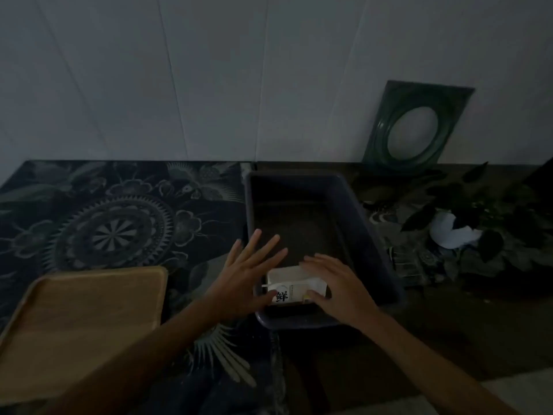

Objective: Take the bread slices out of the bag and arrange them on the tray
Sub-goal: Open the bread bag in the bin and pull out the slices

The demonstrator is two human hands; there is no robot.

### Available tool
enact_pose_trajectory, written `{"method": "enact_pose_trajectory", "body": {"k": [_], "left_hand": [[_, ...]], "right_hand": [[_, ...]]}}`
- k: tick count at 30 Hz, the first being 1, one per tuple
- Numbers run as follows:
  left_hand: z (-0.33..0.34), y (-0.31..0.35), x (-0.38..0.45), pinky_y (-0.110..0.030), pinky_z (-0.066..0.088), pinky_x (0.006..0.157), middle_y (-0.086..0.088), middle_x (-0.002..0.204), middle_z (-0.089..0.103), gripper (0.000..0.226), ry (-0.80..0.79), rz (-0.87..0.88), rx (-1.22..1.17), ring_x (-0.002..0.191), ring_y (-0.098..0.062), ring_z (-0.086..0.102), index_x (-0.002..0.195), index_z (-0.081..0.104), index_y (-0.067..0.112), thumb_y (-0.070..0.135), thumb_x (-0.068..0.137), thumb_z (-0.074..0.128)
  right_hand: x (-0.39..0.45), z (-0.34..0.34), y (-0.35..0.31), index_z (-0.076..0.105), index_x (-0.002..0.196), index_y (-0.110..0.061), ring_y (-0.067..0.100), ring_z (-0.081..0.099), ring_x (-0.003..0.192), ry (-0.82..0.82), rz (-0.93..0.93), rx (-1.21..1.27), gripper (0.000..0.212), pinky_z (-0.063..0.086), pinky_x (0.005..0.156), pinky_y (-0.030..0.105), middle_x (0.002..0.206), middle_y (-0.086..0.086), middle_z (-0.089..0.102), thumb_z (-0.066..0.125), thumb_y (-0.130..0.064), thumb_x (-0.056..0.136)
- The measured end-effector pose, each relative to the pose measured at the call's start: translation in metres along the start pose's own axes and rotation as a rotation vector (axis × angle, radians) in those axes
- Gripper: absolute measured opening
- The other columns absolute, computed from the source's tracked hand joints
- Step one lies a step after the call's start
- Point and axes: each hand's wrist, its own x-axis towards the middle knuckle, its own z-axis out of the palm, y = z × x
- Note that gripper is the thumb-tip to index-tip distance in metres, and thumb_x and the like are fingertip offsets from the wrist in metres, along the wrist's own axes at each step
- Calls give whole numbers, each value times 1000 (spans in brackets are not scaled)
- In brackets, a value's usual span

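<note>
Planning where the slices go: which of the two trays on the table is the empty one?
The light wooden tray at the left is empty. The dark bin to its right holds the white bread bag, with both hands on it.

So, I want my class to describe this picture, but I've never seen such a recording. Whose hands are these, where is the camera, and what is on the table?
There is one picture, taken by a camera on a person's head, looking down at their bare hands. No machine is involved. The light is dim. The left hand and right hand are spread open on either side of a white bag lying in a dark bin. Whether they grip it yet is unclear. A wooden tray lies to the left on a patterned cloth. At right are a plant and a green frame leaning on the wall.
</note>
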Motion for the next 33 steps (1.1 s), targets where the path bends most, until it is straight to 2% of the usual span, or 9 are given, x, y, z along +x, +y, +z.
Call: {"method": "enact_pose_trajectory", "body": {"k": [4, 7, 9, 12, 14, 17, 22, 28, 33], "left_hand": [[7, -5, 1, -46, 0, 122, 14, 169, 5, 79, 18, 4, -63, 156, -21, -12, 157, 21, 38, 56, 88, 55], [14, -4, 3, -40, 19, 122, 10, 165, 25, 70, 23, 4, -171, 156, -20, 5, 153, 37, 30, 42, 89, 64], [16, -4, 4, -40, 35, 118, 7, 157, 41, 64, 41, 2, -215, 152, -21, 25, 147, 48, 25, 32, 88, 70], [18, 1, 6, -41, 55, 99, 2, 140, 62, 53, 66, -5, -269, 128, -19, 57, 135, 61, 21, 20, 85, 76], [19, 2, 6, -41, 61, 85, -2, 127, 69, 43, 95, -15, -255, 113, -19, 67, 127, 67, 17, 14, 84, 76], [19, -1, 4, -39, 61, 79, -6, 120, 71, 35, 135, -12, -237, 105, -21, 70, 120, 72, 11, 8, 85, 74], [14, -2, 1, -34, 61, 74, -6, 117, 72, 28, 164, 23, -213, 99, -17, 71, 118, 73, 11, 18, 91, 72], [3, 2, 11, -34, 58, 71, -1, 99, 72, 16, 142, -44, -276, 87, -13, 68, 105, 76, 10, 18, 93, 70], [-5, 13, 21, -38, 57, 70, -3, 95, 70, 13, 134, -60, -243, 85, -17, 66, 101, 73, 8, 14, 89, 72]], "right_hand": [[4, 4, 8, 64, 135, -24, 14, 49, 135, 41, -28, -35, 56, 44, 108, 34, 144, -6, 60, 81, -18, 81], [7, 7, 19, 71, 124, -22, 13, 55, 121, 93, -62, -38, 48, 52, 97, 35, 132, -6, 66, 84, -14, 79], [9, 10, 28, 73, 119, -20, 15, 57, 116, 140, -94, -36, 40, 53, 93, 36, 125, -5, 68, 82, -11, 81], [11, 13, 41, 75, 113, -17, 18, 61, 109, 167, -172, -39, 31, 54, 90, 36, 117, -4, 70, 80, -9, 84], [13, 13, 50, 76, 112, -15, 20, 62, 105, 161, -220, -40, 30, 55, 87, 38, 114, -2, 71, 80, -7, 83], [16, 12, 58, 77, 112, -12, 24, 64, 101, 154, -296, -43, 28, 55, 86, 37, 112, 1, 72, 78, -6, 85], [21, 12, 64, 78, 109, -10, 22, 65, 96, 187, -346, 9, 21, 55, 83, 36, 108, 2, 75, 75, -8, 89], [23, 8, 65, 77, 115, -13, 16, 63, 90, 155, -271, 190, 25, 55, 76, 33, 97, -1, 73, 64, -22, 96], [29, 11, 67, 73, 124, -22, 12, 61, 84, 146, -204, 323, 33, 53, 72, 38, 91, -2, 70, 71, -14, 92]]}}
